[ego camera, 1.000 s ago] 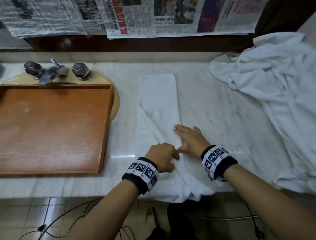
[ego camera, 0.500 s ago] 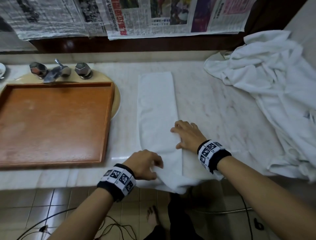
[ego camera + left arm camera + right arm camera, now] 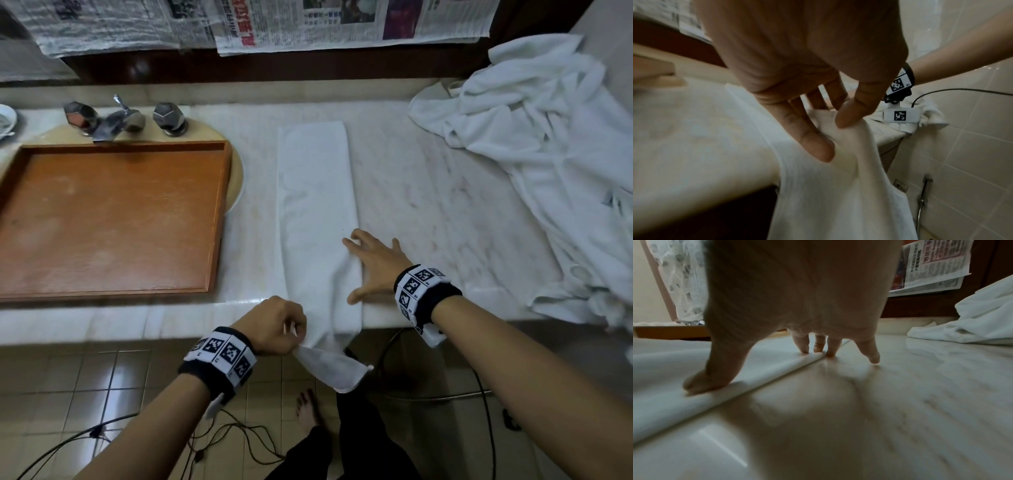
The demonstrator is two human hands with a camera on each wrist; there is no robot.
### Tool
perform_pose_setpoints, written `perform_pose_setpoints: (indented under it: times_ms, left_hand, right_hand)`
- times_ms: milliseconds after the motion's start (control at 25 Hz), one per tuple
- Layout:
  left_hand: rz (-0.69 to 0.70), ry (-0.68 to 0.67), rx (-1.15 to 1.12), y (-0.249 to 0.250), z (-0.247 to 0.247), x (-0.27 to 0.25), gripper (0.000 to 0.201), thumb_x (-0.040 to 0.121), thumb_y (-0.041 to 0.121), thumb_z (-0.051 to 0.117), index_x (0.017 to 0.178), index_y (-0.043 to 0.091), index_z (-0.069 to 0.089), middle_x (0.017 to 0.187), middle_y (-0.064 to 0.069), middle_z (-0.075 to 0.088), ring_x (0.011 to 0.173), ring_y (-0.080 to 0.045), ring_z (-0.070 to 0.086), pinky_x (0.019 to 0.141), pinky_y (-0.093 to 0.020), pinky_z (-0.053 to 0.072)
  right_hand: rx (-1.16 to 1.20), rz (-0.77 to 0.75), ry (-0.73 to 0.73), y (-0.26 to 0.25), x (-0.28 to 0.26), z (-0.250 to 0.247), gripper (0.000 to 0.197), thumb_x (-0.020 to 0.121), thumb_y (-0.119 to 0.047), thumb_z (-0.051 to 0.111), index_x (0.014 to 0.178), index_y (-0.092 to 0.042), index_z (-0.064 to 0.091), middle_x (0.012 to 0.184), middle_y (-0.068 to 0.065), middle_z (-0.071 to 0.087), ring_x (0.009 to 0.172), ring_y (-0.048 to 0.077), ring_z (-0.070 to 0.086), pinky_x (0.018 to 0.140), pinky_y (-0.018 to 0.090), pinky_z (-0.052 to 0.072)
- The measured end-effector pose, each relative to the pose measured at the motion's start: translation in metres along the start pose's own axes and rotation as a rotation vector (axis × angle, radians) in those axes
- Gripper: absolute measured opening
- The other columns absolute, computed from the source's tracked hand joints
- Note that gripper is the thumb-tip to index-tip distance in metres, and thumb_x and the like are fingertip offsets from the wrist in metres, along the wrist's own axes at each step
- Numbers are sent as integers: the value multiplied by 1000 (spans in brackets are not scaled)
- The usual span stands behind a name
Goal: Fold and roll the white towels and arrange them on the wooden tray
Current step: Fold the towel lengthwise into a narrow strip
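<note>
At counter edge, left hand (image 3: pixel 277 325) now pinching towel (image 3: pixel 315 205)

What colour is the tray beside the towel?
Reddish-brown wood; the tray shows best in the head view.

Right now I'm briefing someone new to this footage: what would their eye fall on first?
First, the long folded white towel stretched down the middle of the marble counter, its near end hanging over the edge, pinched by the left hand while the right hand presses flat on its side. Next, the bare wooden tray to the left, over the sink, and the heap of white towels at far right.
</note>
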State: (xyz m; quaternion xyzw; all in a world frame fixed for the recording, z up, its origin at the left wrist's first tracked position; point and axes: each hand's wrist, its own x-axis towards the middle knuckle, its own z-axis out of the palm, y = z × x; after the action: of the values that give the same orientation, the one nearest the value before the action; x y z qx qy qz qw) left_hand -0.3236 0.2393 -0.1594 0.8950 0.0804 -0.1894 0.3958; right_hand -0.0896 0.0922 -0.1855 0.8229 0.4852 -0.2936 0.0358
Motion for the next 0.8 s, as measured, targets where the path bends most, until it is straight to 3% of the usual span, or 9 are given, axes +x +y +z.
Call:
perform_pose_setpoints:
  times_ms: [80, 200, 320, 400, 480, 560, 640, 680, 800]
  left_hand:
    - [-111, 114, -111, -1, 14, -1, 7, 66, 28, 64, 62, 22, 67, 68, 11, 66, 66, -6, 62, 67, -34, 55]
    - [-235, 335, -272, -4, 27, -4, 25, 67, 19, 82, 62, 20, 58, 64, 8, 60, 56, -6, 54, 57, -24, 48]
    - [-346, 444, -526, -9, 33, -11, 43, 62, -6, 80, 77, 14, 45, 75, -3, 52, 52, -12, 54, 51, -24, 46]
    - [-467, 536, -654, -6, 34, -15, 51, 62, -14, 75, 93, 15, 48, 89, -7, 54, 60, -17, 62, 54, -26, 51]
    - [-601, 587, -747, -1, 37, -13, 55, 67, -13, 74, 107, 18, 52, 97, -5, 59, 72, -16, 63, 53, -22, 50]
    - [-722, 615, -778, 2, 40, -8, 38, 74, 0, 77, 104, 16, 60, 96, -4, 65, 81, -16, 64, 55, -21, 51]
    - [-810, 632, -706, 3, 44, -2, 16, 80, 18, 76, 93, 11, 69, 91, -3, 71, 85, -18, 66, 69, -23, 52]
    - [-833, 631, -673, 4, 46, -1, 15, 84, 23, 73, 92, 10, 71, 91, -4, 71, 88, -19, 66, 74, -24, 51]
    - [-890, 629, -566, 8, 48, 0, 21, 92, 30, 62, 90, 12, 71, 92, -5, 69, 91, -22, 63, 80, -28, 47]
  right_hand:
    - [-26, 3, -9, 1, -1, 2, 132, 56, -76, 72, 154, -29, -2, 159, -9, -10, 148, 14, 1, 111, 67, 3]
    - [-26, 2, -23, -1, 0, 1, 134, 55, -74, 75, 154, -29, -4, 159, -9, -13, 148, 17, 1, 111, 67, 3]
    - [-5, 15, -47, -3, -2, -1, 134, 56, -69, 78, 154, -28, -5, 159, -8, -14, 148, 17, 0, 112, 67, 2]
    - [63, 66, -29, -12, -9, 0, 129, 63, -59, 80, 154, -25, -3, 160, -7, -14, 149, 17, -2, 114, 63, 3]
    - [164, 201, 87, -27, -24, 10, 102, 73, -47, 77, 151, -17, 18, 157, -1, 9, 146, 24, 15, 112, 54, 23]
    - [226, 376, 204, -46, -44, 20, 52, 84, -42, 65, 123, -11, 51, 130, 7, 46, 119, 29, 50, 89, 40, 45]
    - [234, 471, 134, -64, -60, 32, 36, 90, -45, 57, 99, -10, 59, 107, 7, 59, 98, 28, 59, 74, 32, 45]
    - [234, 477, 95, -71, -66, 38, 34, 92, -44, 55, 93, -10, 58, 103, 7, 60, 95, 28, 60, 70, 30, 43]
    - [227, 464, 158, -79, -72, 44, 25, 98, -30, 47, 84, -10, 54, 99, 9, 60, 91, 28, 59, 66, 29, 37]
